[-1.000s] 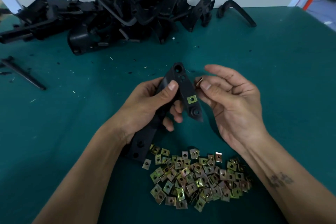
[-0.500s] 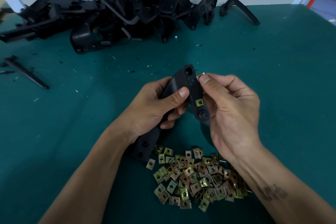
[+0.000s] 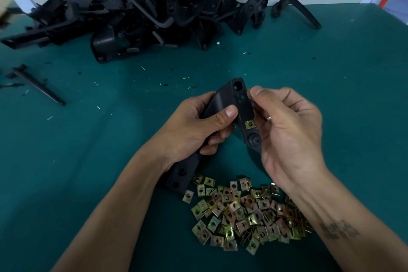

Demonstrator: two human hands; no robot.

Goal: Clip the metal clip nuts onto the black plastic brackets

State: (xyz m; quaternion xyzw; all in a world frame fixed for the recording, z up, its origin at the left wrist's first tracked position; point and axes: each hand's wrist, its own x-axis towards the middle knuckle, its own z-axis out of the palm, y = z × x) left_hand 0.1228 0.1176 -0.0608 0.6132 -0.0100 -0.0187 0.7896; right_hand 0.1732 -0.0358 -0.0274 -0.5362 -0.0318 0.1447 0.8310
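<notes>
My left hand (image 3: 194, 126) grips a long black plastic bracket (image 3: 225, 99) around its middle, with the thumb on its face, and holds it tilted above the table. One brass-coloured clip nut (image 3: 250, 124) sits clipped on the bracket's right edge. My right hand (image 3: 287, 130) pinches at that same edge higher up, the thumb tip pressed beside the bracket's small holes. The nut it pinches is hidden behind the thumb and the bracket. A heap of loose clip nuts (image 3: 247, 212) lies below my hands.
A big pile of black brackets (image 3: 154, 17) fills the back left of the green table (image 3: 331, 73). A single curved bracket (image 3: 295, 11) lies at the back right. A thin black strip (image 3: 37, 84) and small plastic shavings lie at the left.
My right hand has come in from beside the bracket to its right edge, bringing the loose clip nut up against it. The bracket has turned slightly more upright in my left hand.
</notes>
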